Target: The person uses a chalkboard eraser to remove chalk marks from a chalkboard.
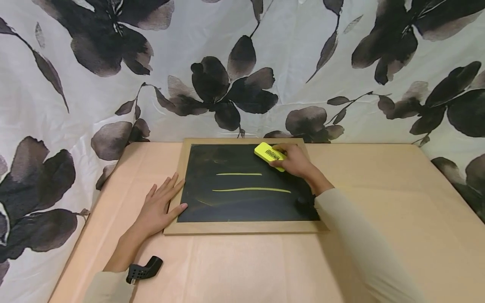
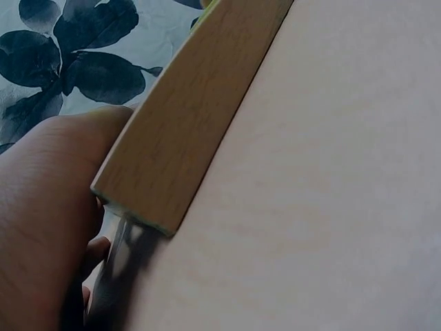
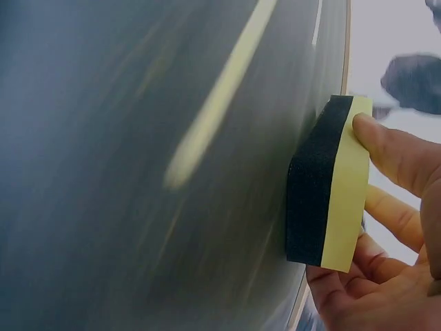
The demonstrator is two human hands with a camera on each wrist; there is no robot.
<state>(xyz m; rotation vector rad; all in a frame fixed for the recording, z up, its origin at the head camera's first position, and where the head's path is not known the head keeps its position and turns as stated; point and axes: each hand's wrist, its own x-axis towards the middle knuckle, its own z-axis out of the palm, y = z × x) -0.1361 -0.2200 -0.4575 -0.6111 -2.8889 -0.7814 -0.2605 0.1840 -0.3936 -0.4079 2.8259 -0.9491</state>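
Note:
A chalkboard [image 1: 242,210] in a light wooden frame lies on the table, two yellow lines drawn across its dark surface. Over its upper right part, my right hand [image 1: 295,160] grips a yellow eraser [image 1: 265,152] with a black felt underside. The right wrist view shows thumb and fingers pinching the yellow back of the eraser [image 3: 348,186], the felt facing the board. On the other side, my left hand [image 1: 159,210] rests with straight, spread fingers on the left edge of the frame. In the left wrist view the thumb lies along the wooden frame [image 2: 186,117].
A light wood-toned table [image 1: 235,265] spreads around the board. Behind and to the left hangs a white cloth [image 1: 303,38] printed with dark flowers. A black strap device [image 1: 145,269] sits on my left wrist. Faint yellow smears show on the board's surface.

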